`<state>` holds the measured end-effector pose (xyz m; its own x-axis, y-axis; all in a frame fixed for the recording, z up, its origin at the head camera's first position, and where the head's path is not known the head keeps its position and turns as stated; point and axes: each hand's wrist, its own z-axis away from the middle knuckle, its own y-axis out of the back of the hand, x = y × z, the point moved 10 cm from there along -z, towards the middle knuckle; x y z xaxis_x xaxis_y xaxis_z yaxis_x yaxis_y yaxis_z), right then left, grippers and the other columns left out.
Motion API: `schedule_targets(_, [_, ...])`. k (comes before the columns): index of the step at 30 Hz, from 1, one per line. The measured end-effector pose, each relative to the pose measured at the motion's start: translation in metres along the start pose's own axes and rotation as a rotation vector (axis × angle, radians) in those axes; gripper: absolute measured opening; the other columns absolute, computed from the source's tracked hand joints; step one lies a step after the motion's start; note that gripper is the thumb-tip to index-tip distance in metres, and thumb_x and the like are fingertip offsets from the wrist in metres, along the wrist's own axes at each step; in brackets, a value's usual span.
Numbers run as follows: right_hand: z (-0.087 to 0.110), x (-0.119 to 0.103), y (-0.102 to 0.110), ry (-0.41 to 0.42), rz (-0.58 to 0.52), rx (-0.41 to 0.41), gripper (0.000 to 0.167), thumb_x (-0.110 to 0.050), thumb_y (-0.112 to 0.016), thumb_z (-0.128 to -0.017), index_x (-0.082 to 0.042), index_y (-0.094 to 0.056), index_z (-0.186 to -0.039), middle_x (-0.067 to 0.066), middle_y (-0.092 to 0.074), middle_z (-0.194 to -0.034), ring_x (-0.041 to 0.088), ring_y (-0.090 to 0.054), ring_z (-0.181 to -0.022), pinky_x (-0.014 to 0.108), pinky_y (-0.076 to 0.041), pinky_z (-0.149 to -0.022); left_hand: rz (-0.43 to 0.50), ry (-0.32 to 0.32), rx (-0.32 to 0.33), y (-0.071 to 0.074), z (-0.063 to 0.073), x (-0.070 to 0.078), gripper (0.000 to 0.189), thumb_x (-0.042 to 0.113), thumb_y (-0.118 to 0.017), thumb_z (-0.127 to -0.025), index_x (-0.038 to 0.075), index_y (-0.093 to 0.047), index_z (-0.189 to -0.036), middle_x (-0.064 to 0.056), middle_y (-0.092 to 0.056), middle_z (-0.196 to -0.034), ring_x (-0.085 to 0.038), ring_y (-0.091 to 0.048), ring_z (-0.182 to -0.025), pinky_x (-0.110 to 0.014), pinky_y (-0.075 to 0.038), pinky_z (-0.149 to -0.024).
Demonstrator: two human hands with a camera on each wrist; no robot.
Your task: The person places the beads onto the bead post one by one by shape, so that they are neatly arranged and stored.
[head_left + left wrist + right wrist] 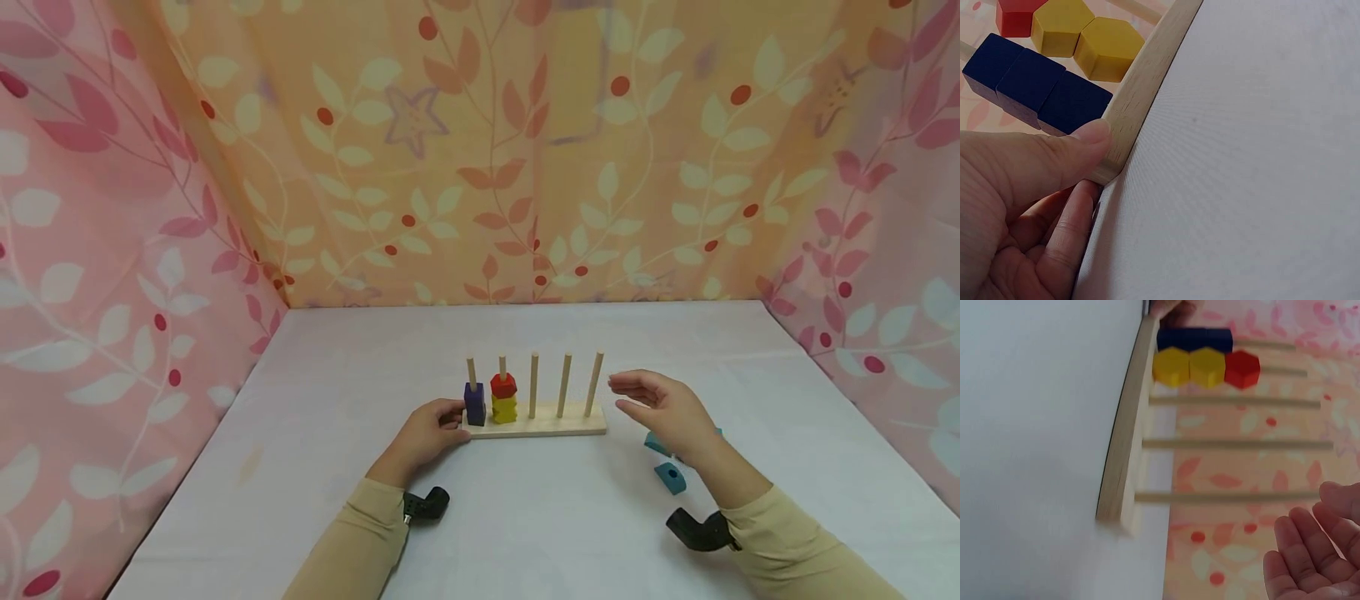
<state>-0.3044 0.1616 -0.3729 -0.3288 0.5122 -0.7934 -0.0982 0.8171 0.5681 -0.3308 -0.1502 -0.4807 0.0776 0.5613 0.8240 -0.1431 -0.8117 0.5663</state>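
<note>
A wooden peg board (555,428) with several upright pegs stands on the white cloth. My left hand (423,435) pinches its left end, the thumb (1088,134) on the front edge of the base and the fingers round behind. Dark blue square blocks (1035,84) are stacked on the leftmost peg. Beside them, the second peg carries two yellow hexagonal blocks (1107,47) under a red one (503,386). Just right of the bare rightmost peg (594,383) is my right hand (667,412), raised with relaxed, slightly bent fingers and nothing in them.
On the cloth below my right hand lie teal blocks, one with a hole (671,478) and another (657,443) partly behind the hand. Floral curtains (495,150) stand behind the table and along both sides. A black wrist camera (701,531) sits on each sleeve.
</note>
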Motion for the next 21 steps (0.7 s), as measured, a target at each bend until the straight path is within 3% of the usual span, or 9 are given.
schedule_targets(4, [0.009, 0.019, 0.021, -0.055, 0.072, 0.022, 0.037, -0.028, -0.062, -0.088, -0.006, -0.058, -0.116, 0.011, -0.061, -0.114, 0.026, -0.059, -0.103, 0.012, -0.047, -0.08, -0.001, -0.002, -0.003, 0.0, 0.0, 0.0, 0.05, 0.016, -0.075, -0.076, 0.006, -0.057, -0.122, -0.005, -0.06, -0.109, -0.015, -0.057, -0.099, -0.029, -0.049, -0.087])
schedule_targets(9, [0.023, 0.048, 0.038, -0.146, 0.133, 0.007, 0.04, -0.031, -0.06, -0.089, -0.005, -0.056, -0.119, 0.015, -0.06, -0.116, 0.028, -0.058, -0.103, 0.016, -0.05, -0.077, 0.003, -0.001, -0.003, -0.001, 0.0, 0.0, 0.05, 0.017, -0.075, -0.076, 0.007, -0.057, -0.122, -0.005, -0.06, -0.109, -0.015, -0.057, -0.099, -0.03, -0.049, -0.088])
schedule_targets(13, [0.035, 0.067, 0.048, -0.197, 0.174, -0.009, 0.037, -0.022, -0.06, -0.089, -0.001, -0.055, -0.12, 0.018, -0.06, -0.115, 0.028, -0.059, -0.101, 0.019, -0.051, -0.076, 0.005, 0.015, -0.005, -0.002, 0.0, -0.002, 0.05, 0.019, -0.074, -0.076, 0.009, -0.057, -0.123, -0.004, -0.06, -0.109, -0.014, -0.057, -0.099, -0.032, -0.048, -0.089])
schedule_targets(21, [0.05, 0.095, 0.05, -0.216, 0.211, -0.039, 0.032, -0.013, -0.063, -0.086, 0.0, -0.059, -0.114, 0.018, -0.062, -0.111, 0.012, -0.062, -0.091, 0.016, -0.051, -0.074, 0.015, 0.026, 0.002, -0.001, 0.0, -0.003, 0.05, 0.018, -0.075, -0.076, 0.009, -0.058, -0.122, -0.004, -0.059, -0.11, -0.015, -0.056, -0.1, -0.029, -0.048, -0.088])
